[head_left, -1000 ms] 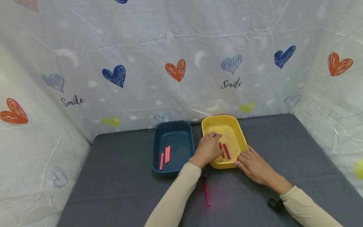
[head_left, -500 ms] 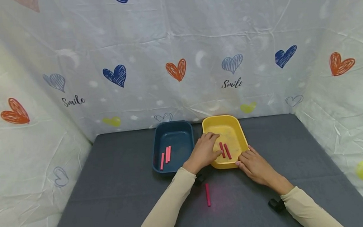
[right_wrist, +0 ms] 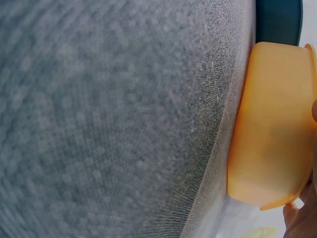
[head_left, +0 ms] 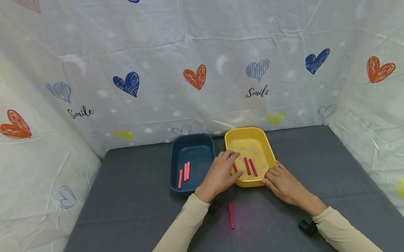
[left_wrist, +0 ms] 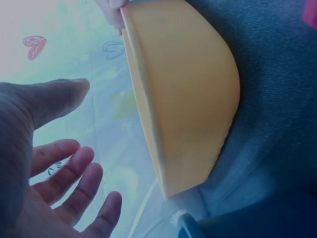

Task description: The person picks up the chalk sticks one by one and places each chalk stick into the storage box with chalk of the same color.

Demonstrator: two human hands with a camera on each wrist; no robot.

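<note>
My left hand (head_left: 220, 174) is over the left rim of the yellow tray (head_left: 270, 150), thumb and fingers apart. In the left wrist view the same hand (left_wrist: 64, 163) has nothing between its fingers. Two dark red sticks (head_left: 252, 167) lie in the tray, and a third red stick (head_left: 235, 167) shows in the gap between my left thumb and fingers. My right hand (head_left: 284, 185) grips the tray's front right corner, thumb in front and fingers along the rim. To the left, the dark blue tray (head_left: 200, 184) holds several pink sticks (head_left: 185, 172).
One longer red stick (head_left: 231, 216) lies on the grey cloth-covered table (head_left: 124, 229), in front of the trays. Behind them hangs a white curtain (head_left: 166, 45) printed with hearts, and it also encloses both sides. Each wrist wears a black device (head_left: 307, 227).
My left hand has drawn back leftward from over the yellow tray to its left rim, uncovering more of the sticks inside. The right hand stays at the tray's corner.
</note>
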